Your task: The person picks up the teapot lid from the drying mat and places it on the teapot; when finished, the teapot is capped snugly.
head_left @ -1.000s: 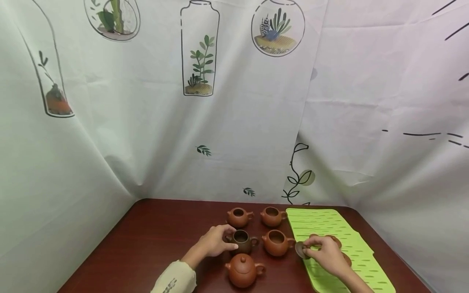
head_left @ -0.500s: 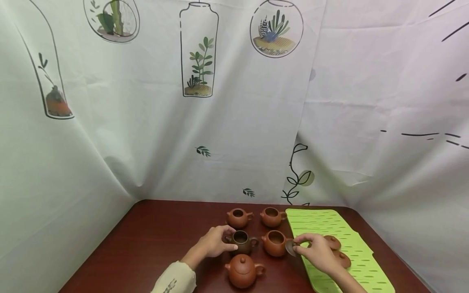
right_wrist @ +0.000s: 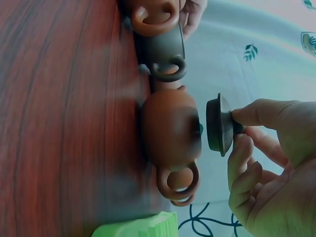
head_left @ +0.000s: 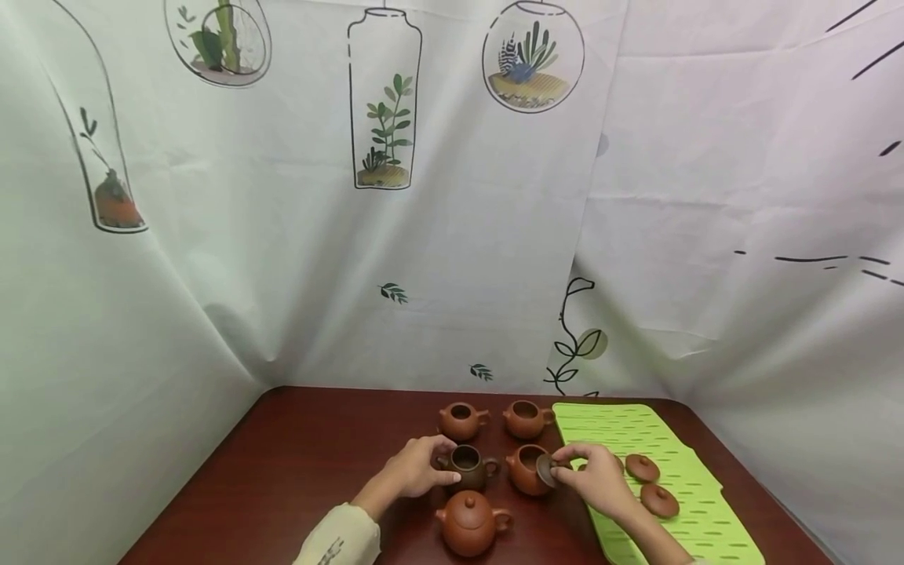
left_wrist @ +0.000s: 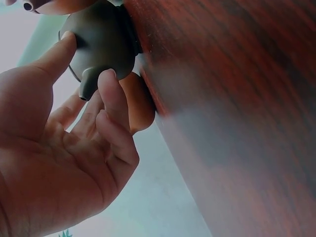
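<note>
The left hand (head_left: 417,469) has its grip around the spout side of the dark teapot (head_left: 468,471), thumb on the near side and curled fingers on the far side. The dark teapot stands upright and uncovered on the counter (head_left: 304,455), its handle pointing right. The right hand (head_left: 599,480) has its grip closed to a narrow pinch on the knob of the dark lid (right_wrist: 215,124). The dark lid is near the uncovered brown teapot (head_left: 524,473), underside toward its rim; the right wrist view shows a gap between the two. The covered teapot (head_left: 468,532) stands just in front of the dark teapot. Two uncovered teapots stand behind: the far left teapot (head_left: 459,424) and the far right teapot (head_left: 525,422). To the right, the green mat (head_left: 614,424) carries brown lids (head_left: 660,500), one partly hidden behind the right hand.
</note>
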{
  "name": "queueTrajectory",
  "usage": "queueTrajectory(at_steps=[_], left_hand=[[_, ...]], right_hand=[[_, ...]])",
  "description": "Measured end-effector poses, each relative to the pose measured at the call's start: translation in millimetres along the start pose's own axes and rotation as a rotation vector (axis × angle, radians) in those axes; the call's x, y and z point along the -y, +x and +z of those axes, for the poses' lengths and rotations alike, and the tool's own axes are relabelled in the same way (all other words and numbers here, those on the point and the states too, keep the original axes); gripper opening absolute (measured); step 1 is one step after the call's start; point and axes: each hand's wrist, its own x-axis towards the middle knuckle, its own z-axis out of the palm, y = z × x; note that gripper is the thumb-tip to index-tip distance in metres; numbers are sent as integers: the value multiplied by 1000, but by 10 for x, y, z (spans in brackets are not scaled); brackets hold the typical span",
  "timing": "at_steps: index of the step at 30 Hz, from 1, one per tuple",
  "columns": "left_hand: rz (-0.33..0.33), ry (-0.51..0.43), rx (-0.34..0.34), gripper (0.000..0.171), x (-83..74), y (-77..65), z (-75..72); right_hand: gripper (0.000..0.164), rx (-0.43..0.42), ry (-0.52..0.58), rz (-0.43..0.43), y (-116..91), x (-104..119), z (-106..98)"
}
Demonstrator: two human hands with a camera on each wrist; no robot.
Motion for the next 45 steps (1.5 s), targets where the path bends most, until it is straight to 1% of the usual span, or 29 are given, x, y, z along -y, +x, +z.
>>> queueTrajectory(at_steps=[3,8,13,19,26,30,37,40,45], left_hand=[[6,7,-1,43,4,8,7],[7,12,-9,43,32,0,13],[13,10,-10,44,28,-1,11],[24,-2,2,44,38,9,10],[29,-9,9,44,49,15,4],[31,-16,13,45,44,21,1],[36,3,-1,47,45,29,6],[28,3,3,47,46,31,9],[21,-9,12,47,44,38,9]], right_hand=[[12,23,29,-5,19,17,22],[13,72,117,-34,69,55,93],[14,65,148,-63,98,101,148],[13,52,125,-79,139,170,216],[11,47,150,-93,225,237,317],[11,43,144,-105,262,279,359],[9,56,140,-120,332,333,437],[9,56,139,-147,365,344,470],[8,51,104,-184,419,378,520]])
